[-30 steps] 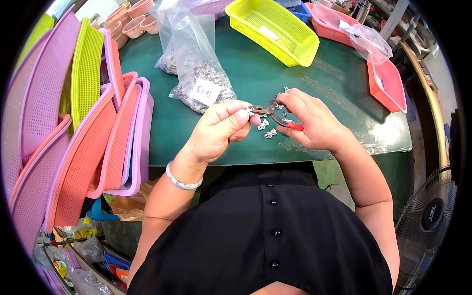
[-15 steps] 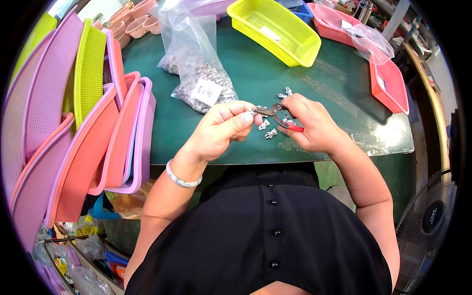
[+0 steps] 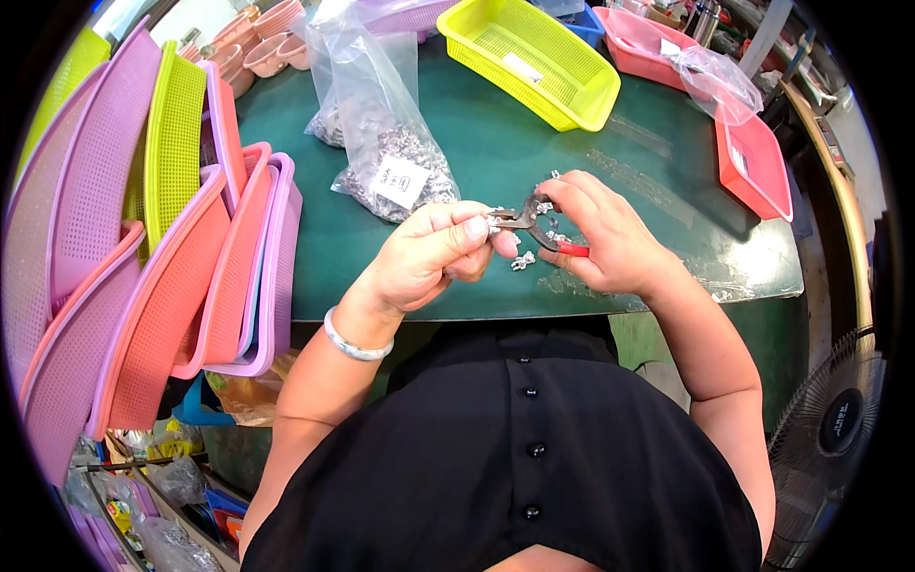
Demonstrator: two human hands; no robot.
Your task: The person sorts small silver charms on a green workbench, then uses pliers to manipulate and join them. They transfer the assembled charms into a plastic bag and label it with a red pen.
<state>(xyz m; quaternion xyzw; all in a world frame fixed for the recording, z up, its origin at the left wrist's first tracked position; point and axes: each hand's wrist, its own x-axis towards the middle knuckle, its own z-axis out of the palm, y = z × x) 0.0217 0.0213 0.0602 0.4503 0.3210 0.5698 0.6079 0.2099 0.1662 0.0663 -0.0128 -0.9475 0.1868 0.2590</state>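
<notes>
Our right hand (image 3: pixel 600 229) grips the pliers (image 3: pixel 525 219) by the red handle (image 3: pixel 573 249), seemingly for leverage; at the pliers' tip our left hand (image 3: pixel 419 250) pinches a small silver piece (image 3: pixel 494 226), apparently steadying it. A loose silver piece (image 3: pixel 522 260) lies our side of the pliers, probably for reach.

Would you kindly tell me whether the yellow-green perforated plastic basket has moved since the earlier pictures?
No, the basket has not visibly moved: its nearest corner sits the same against the pale strip on the dark green tabletop.
</notes>
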